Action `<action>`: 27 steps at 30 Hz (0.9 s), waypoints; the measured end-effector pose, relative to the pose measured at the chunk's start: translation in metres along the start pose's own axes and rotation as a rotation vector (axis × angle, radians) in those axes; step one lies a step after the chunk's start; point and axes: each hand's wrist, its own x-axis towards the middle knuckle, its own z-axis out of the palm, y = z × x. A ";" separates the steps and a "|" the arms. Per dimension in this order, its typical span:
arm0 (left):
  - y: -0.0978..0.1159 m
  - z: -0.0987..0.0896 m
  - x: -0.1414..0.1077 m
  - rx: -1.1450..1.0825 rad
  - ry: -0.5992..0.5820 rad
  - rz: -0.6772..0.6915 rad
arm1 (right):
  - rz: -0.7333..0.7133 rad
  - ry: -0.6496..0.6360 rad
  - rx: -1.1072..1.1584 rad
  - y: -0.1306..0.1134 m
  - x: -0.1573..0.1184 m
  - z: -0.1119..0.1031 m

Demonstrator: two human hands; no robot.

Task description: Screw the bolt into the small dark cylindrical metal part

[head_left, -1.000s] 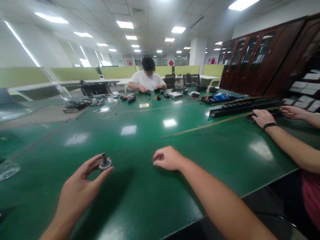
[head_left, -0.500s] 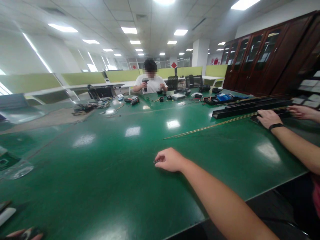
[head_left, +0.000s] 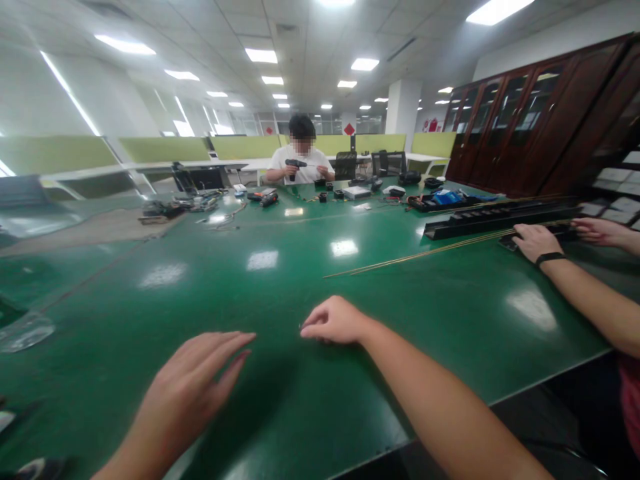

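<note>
My right hand [head_left: 336, 321] rests low over the green tabletop [head_left: 280, 293], its thumb and fingers pinched together. A small dark tip shows at the fingertips, too small to name. To its left, my left hand [head_left: 193, 377] hovers above the table with fingers stretched out and thumb apart, holding nothing. Its fingertips point toward my right hand, with a gap between the two. Beyond my right hand lie thin brass-coloured rods [head_left: 400, 260], running off to the right.
On the right, a co-worker's hands [head_left: 540, 241] are at the rods beside a long black channel [head_left: 480, 219]. Across the table, a person in a white shirt [head_left: 320, 160] holds a power drill [head_left: 296, 163]. Tools and cables [head_left: 185, 208] lie far left; a clear plastic piece [head_left: 27, 333] sits nearer.
My left hand has come into view from the lower left, reaching toward my right hand. My right hand has shifted slightly left, still pinched. The person opposite has turned the drill sideways.
</note>
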 end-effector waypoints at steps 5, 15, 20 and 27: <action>0.031 0.041 0.048 -0.074 -0.161 0.175 | 0.049 -0.106 0.129 -0.002 -0.001 -0.006; 0.047 0.057 0.045 -0.052 -0.285 0.142 | 0.048 -0.275 -0.080 -0.007 -0.004 -0.013; 0.054 0.063 0.041 -0.027 -0.318 0.084 | -0.010 -0.266 -0.201 -0.013 -0.006 -0.011; 0.035 0.052 0.034 -0.055 -0.225 0.023 | 0.052 -0.227 -0.077 -0.009 -0.007 -0.008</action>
